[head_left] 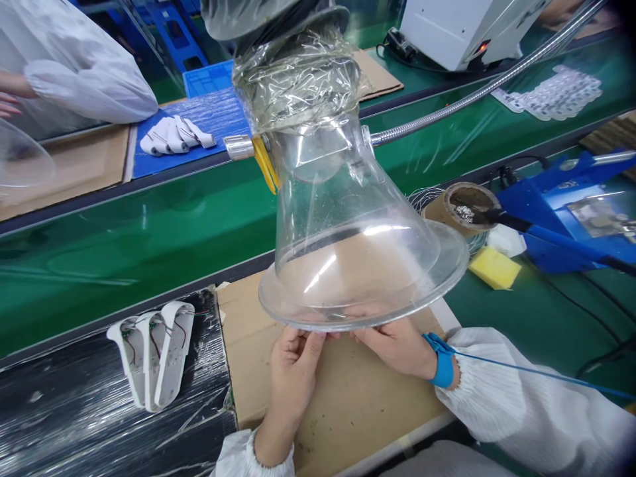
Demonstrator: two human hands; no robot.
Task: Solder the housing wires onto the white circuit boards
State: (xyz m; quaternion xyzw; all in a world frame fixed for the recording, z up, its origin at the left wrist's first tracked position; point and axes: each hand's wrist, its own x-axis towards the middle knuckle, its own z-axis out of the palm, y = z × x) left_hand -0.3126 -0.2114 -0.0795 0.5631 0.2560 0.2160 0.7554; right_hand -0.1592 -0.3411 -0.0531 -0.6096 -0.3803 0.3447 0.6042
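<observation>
The clear funnel-shaped hood (338, 212), at centre, flares downward, long axis slanting slightly right toward its base; left hand (294, 371) and right hand (397, 346) meet at its lower rim, grips unclear.

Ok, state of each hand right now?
Left hand: fingers curled, thumb near the rim of the clear hood; whether it holds anything can't be told.
Right hand: fingers partly under the hood, blurred; its hold can't be told either.

2 gathered white sleeves (527, 391), 1 blue wristband (444, 363), thin blue cord (536, 372).
</observation>
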